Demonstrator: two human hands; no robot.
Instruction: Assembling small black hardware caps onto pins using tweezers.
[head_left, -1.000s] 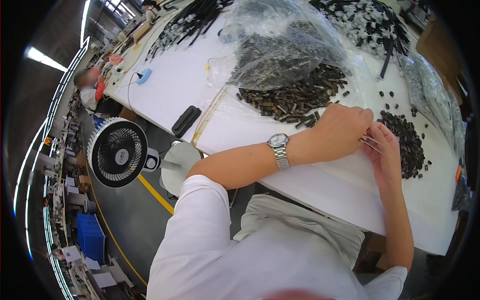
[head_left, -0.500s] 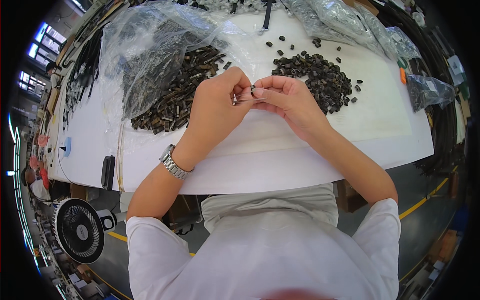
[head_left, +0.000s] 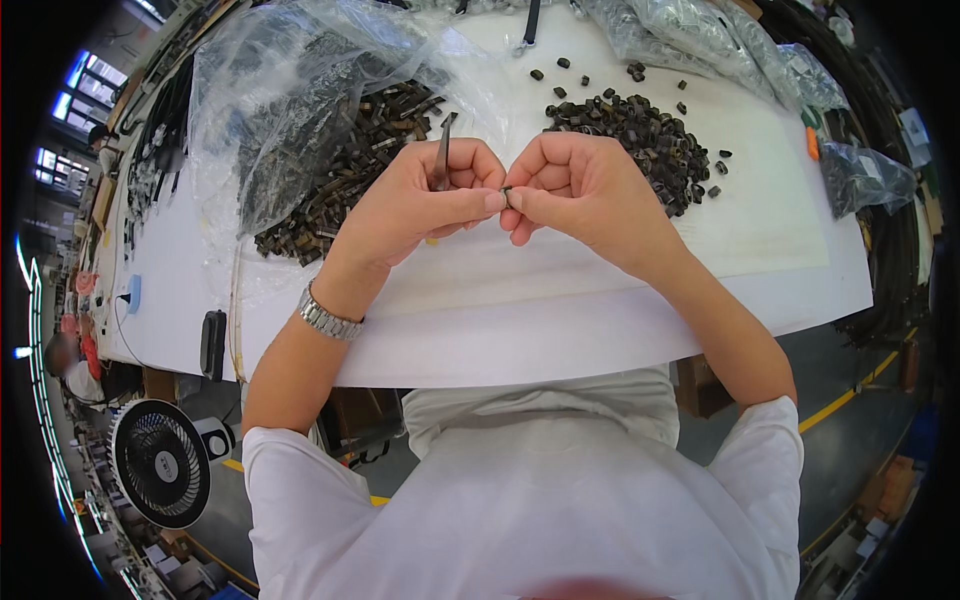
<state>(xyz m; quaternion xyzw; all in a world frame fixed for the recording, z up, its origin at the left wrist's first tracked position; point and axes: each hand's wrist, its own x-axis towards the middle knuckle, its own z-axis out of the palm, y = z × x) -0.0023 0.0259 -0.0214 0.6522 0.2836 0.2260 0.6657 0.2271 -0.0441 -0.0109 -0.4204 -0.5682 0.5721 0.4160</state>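
Note:
My left hand (head_left: 430,195) and my right hand (head_left: 590,195) meet fingertip to fingertip above the white table. Between their thumbs and forefingers they pinch a small dark loop (head_left: 508,194), mostly covered by the fingers. A thin metal tool that looks like tweezers (head_left: 443,150) also sits in my left hand, one end sticking up past the curled fingers. Beyond my left hand lies a pile of dark, flat brownish pieces (head_left: 310,220), partly under clear plastic. Close behind my right hand is a heap of small black loops (head_left: 665,150).
A large clear plastic bag (head_left: 270,90) covers the far left of the white table (head_left: 560,320). More filled plastic bags (head_left: 690,40) lie at the far right. A black oblong case (head_left: 213,345) rests at the left front edge, and a fan (head_left: 160,463) stands below it.
The tweezers-like tool, which lay between both hands, now points up from my left hand. Both hands have turned, and their fingertips now meet on the small loop.

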